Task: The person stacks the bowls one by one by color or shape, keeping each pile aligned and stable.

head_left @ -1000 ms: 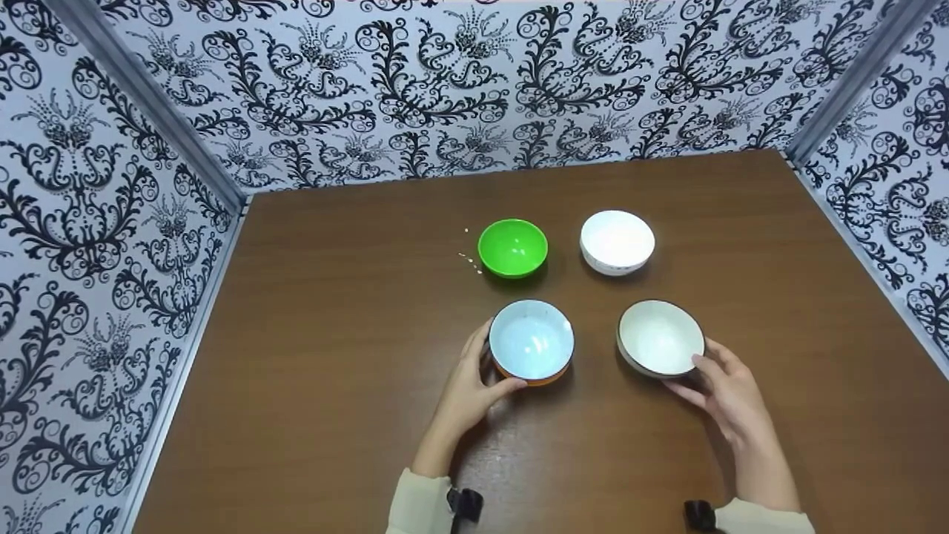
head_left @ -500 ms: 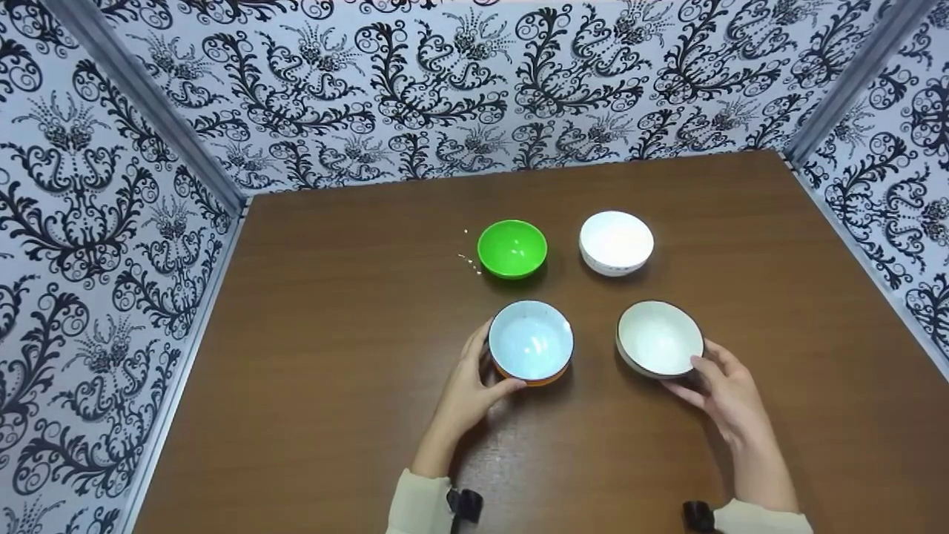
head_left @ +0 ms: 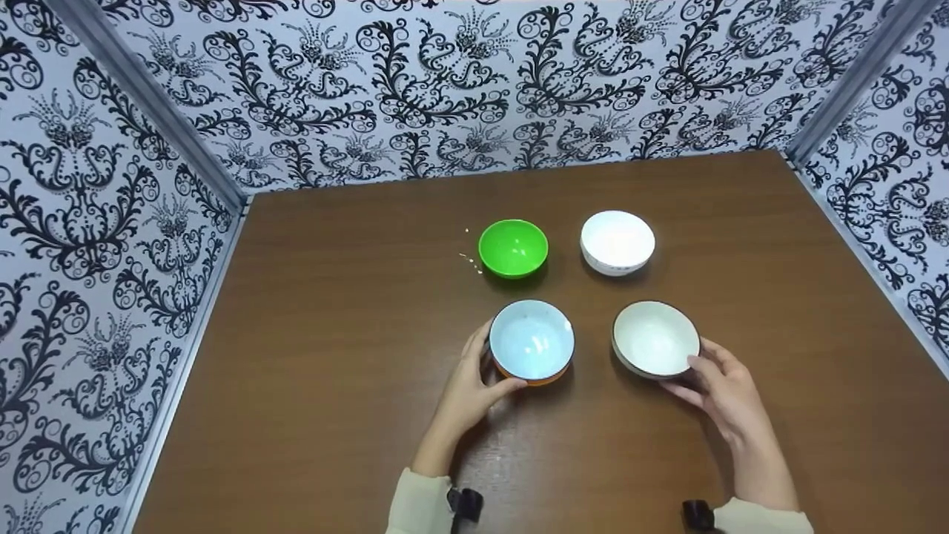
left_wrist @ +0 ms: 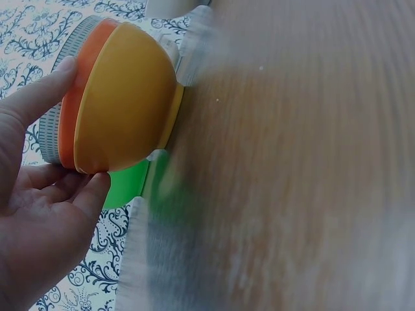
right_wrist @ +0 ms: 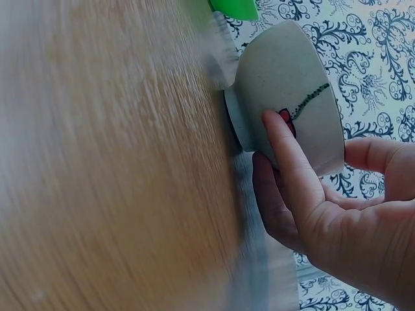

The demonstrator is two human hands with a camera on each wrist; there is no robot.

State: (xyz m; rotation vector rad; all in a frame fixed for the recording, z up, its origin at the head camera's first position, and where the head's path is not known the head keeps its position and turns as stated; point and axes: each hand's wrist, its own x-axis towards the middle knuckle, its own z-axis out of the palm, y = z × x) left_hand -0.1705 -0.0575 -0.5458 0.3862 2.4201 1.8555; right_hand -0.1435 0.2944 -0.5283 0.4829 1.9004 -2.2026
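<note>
My left hand [head_left: 471, 389] grips a stack of nested bowls from its left side. On top sits a light blue bowl [head_left: 531, 340]. The left wrist view shows its dashed outer wall above an orange bowl [left_wrist: 73, 103], with a yellow bowl [left_wrist: 126, 97] lowest, its foot at the tabletop. My right hand [head_left: 730, 393] holds a cream bowl [head_left: 655, 337] with a dark rim by its right side, thumb at the rim and fingers against the outer wall. A red and dark painted motif marks that wall in the right wrist view. The two hands' bowls stand apart.
Behind the stack stands a green bowl [head_left: 513, 248], and a white bowl [head_left: 617, 242] is to its right. Small pale specks [head_left: 471, 261] lie left of the green bowl. Patterned panels [head_left: 460, 89] border the brown table [head_left: 334, 334] at the back and sides.
The cream bowl has shifted slightly left, toward the stack, along with the fingers of my right hand. My left hand and the stack stay where they were.
</note>
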